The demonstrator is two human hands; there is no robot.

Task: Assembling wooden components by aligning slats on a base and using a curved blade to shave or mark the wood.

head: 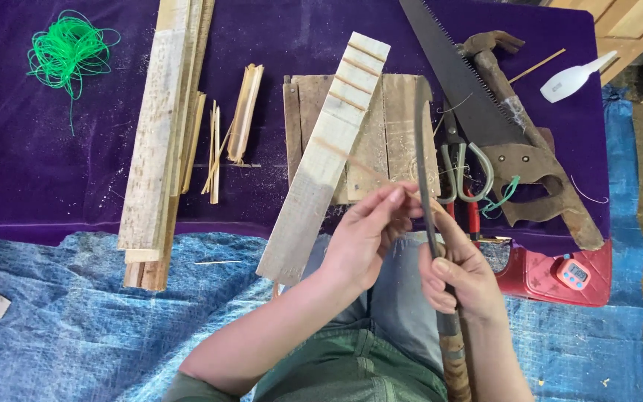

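My right hand (459,279) grips the handle of a long dark knife (421,141) whose blade points away from me over the small wooden board (392,112). Beside the blade, my left hand (370,231) pinches a thin bamboo sliver (351,160) between thumb and fingers. The sliver runs up and to the left across a pale notched plank (325,160) that lies at a slant from my lap to the purple cloth (39,164).
A stack of wooden slats (159,141) and split bamboo pieces (243,112) lie left. A green cord bundle (68,48) sits far left. On the right are a handsaw (478,97), hammer (496,63), shears (464,175), a white bottle (571,78) and a small timer (573,273) on a red stool.
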